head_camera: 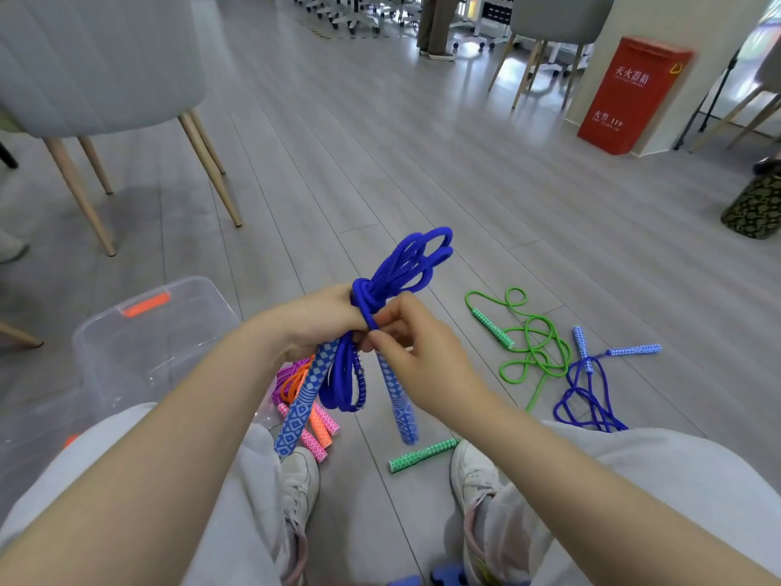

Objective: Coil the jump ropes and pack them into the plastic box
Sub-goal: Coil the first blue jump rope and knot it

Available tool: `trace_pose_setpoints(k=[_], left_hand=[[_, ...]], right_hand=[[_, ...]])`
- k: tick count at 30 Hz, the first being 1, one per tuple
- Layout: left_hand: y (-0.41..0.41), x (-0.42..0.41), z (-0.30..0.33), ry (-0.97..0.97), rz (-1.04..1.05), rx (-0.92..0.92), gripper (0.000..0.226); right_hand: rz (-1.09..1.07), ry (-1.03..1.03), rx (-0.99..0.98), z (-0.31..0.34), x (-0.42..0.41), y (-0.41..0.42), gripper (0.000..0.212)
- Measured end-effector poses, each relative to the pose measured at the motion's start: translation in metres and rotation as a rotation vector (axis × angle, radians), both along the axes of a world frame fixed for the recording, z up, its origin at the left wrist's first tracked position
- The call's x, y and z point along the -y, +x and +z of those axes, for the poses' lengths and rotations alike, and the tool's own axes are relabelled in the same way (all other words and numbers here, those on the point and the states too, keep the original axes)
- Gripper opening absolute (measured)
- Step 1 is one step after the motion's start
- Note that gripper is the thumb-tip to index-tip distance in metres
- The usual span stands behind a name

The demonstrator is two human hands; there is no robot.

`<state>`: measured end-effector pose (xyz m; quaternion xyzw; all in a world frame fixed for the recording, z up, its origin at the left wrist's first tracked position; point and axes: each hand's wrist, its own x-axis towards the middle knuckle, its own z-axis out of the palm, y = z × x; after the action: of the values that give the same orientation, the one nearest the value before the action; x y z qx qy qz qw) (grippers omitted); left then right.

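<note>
Fingers of my right hand (pixel 405 344) pinch wrap strand at bundle waist; left hand (pixel 321 319) grips folded blue rope (pixel 401 264). Best keep wrap tight, tuck end under. Cord ribbed, loops fanning up, patterned handles (pixel 302 399) dangling. Plastic box (pixel 148 332) just left, on floor.

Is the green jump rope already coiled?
No, the green jump rope lies loose and tangled on the floor, right of both hands.

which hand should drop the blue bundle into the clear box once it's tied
Left. The left hand already grips the coiled blue rope, and the plastic box sits on that side; the right hand only pinches the wrap.
</note>
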<state>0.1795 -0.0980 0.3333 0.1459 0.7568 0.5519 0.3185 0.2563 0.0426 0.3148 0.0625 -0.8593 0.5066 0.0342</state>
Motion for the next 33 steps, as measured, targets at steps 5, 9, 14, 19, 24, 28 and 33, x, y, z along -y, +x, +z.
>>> trace_pose_setpoints(k=[5, 9, 14, 19, 24, 28, 33], left_hand=[[0.005, -0.001, 0.011, 0.082, -0.105, 0.15, 0.022], [0.007, 0.0, 0.015, 0.172, -0.071, 0.211, 0.019], [0.01, -0.003, 0.015, 0.368, 0.088, 0.204, 0.009], [0.01, -0.007, 0.009, 0.441, 0.168, 0.197, 0.011], [0.008, -0.014, 0.002, 0.481, 0.29, 0.18, 0.016], [0.008, -0.018, -0.002, 0.486, 0.415, 0.16, 0.016], [0.009, -0.019, -0.004, 0.448, 0.452, 0.141, 0.01]], right_hand=[[0.031, -0.048, 0.072, 0.006, -0.016, -0.002, 0.012], [-0.022, -0.001, 0.015, 0.007, -0.028, -0.008, 0.014], [-0.159, 0.027, -0.096, 0.009, -0.027, -0.014, 0.008], [-0.21, -0.04, -0.046, 0.004, -0.023, -0.017, 0.005], [-0.196, -0.362, 0.154, 0.011, -0.018, -0.015, 0.009], [-0.058, -0.355, 0.218, 0.014, -0.019, -0.011, 0.026], [0.024, -0.176, 0.238, 0.013, -0.023, -0.013, 0.031]])
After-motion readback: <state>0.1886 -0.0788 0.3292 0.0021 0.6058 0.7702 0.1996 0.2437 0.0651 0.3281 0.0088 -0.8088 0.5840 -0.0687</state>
